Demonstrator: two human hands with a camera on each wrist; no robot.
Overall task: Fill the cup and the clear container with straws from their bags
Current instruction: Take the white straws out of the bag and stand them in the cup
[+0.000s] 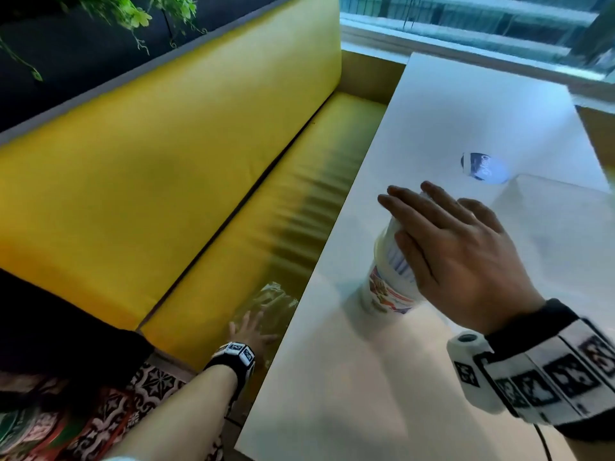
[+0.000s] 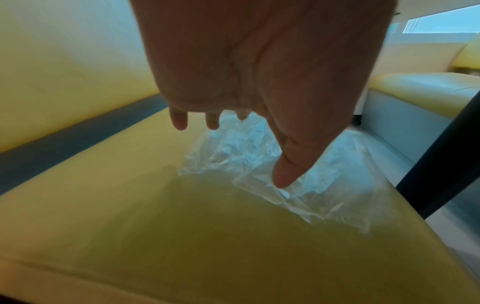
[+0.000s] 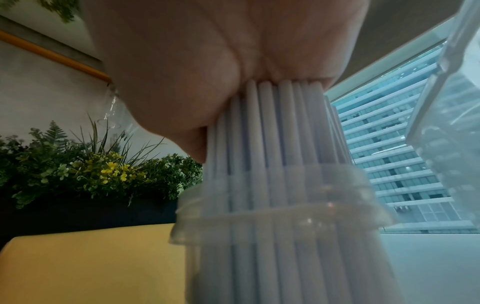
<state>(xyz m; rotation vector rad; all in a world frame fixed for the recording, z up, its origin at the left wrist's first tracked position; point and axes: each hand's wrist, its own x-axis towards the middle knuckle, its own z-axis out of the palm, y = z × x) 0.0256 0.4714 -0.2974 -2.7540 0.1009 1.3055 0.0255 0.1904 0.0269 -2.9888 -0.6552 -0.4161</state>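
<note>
white table (image 1: 449, 104) carrying cup (image 1: 389, 291): right hand (image 1: 466, 257), fingers flat, is tamping straws (image 3: 272, 127); press evenly. left hand (image 1: 251, 329), fingers spread, is reaching onto bag (image 2: 249, 152); pinch one edge.

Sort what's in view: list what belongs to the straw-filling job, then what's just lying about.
Job:
- printed plastic cup packed with white straws
- flat right hand pressing the straw tops
- crumpled clear plastic bag on the seat, under the left hand
- clear container

Lying about:
- dark round lid
- yellow bench
</note>
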